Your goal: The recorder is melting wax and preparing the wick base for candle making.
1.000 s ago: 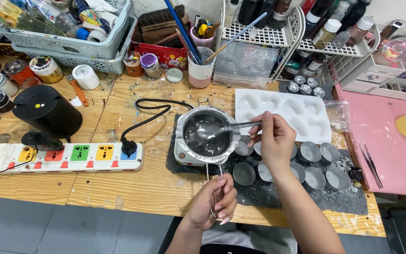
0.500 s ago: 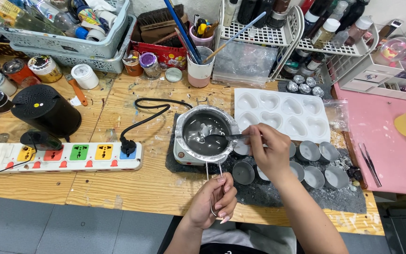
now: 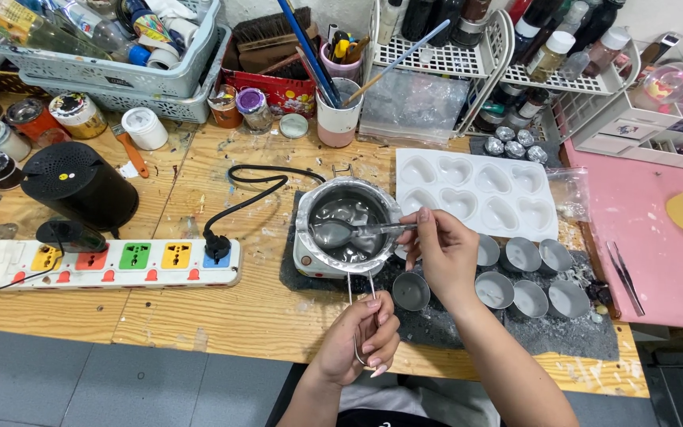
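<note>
The right hand (image 3: 444, 253) pinched a spoon (image 3: 341, 232) over the pot (image 3: 347, 225); the left hand (image 3: 364, 336) gripped the pot's wire handle (image 3: 360, 296) near the worktop's front edge.

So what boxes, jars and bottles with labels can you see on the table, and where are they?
Red printed box: back middle, rectangular, behind the cups.
Tin with a patterned label: back left, round, yellow, black and white.
Red-labelled tin: left of that one, round.
White pot: front of the grey baskets, plain round lid.
Dark bottles: white wire rack, back right, tall with pale labels.
No screens or signs in view.
</note>
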